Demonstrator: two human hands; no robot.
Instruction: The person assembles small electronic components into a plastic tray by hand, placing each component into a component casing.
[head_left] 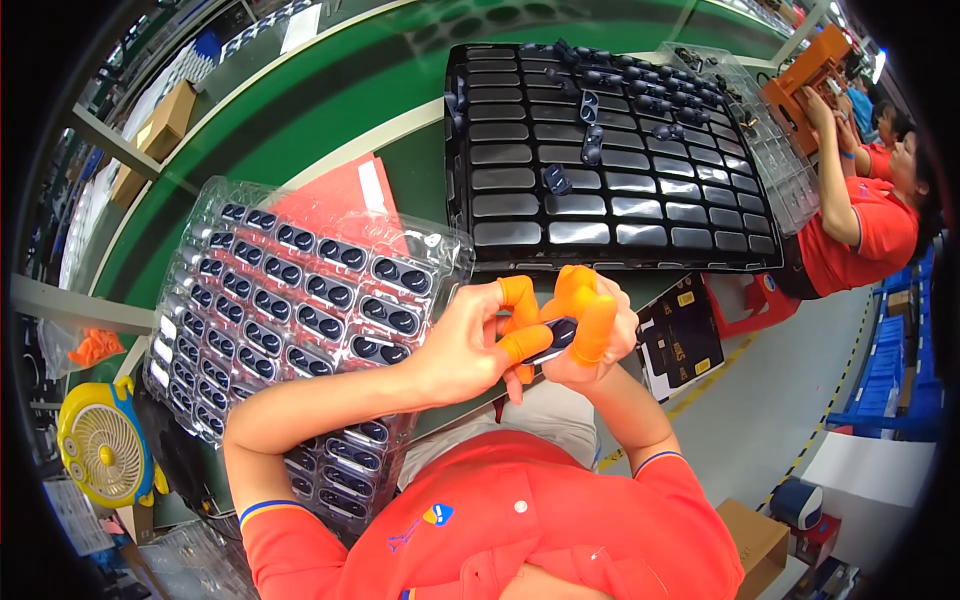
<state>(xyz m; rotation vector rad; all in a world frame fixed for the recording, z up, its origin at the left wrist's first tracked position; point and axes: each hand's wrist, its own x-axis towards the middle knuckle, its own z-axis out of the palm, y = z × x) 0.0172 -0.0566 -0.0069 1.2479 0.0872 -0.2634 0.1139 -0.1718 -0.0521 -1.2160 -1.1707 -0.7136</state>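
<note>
In front of my chest, both hands hold one small dark oval part [556, 338], which looks like the inner piece of an earbud case. My left hand [468, 342] pinches its left end between thumb and fingers. The right end is gripped by my right hand [600, 340], whose fingers partly hide the part. Orange finger cots cover several fingertips on both hands. Left of my hands, a clear plastic tray [440, 262] carries rows of similar dark oval parts [390, 314]. Beyond them lies a black compartment tray [508, 206], with loose dark parts [593, 145] scattered on its far side.
A red sheet [345, 190] lies partly under the clear tray. At far left stand a yellow fan [105, 450] and a bag of orange finger cots [95, 346]. On the right, a co-worker [860, 225] reaches to an orange machine [800, 85]. A green conveyor belt [290, 120] runs behind.
</note>
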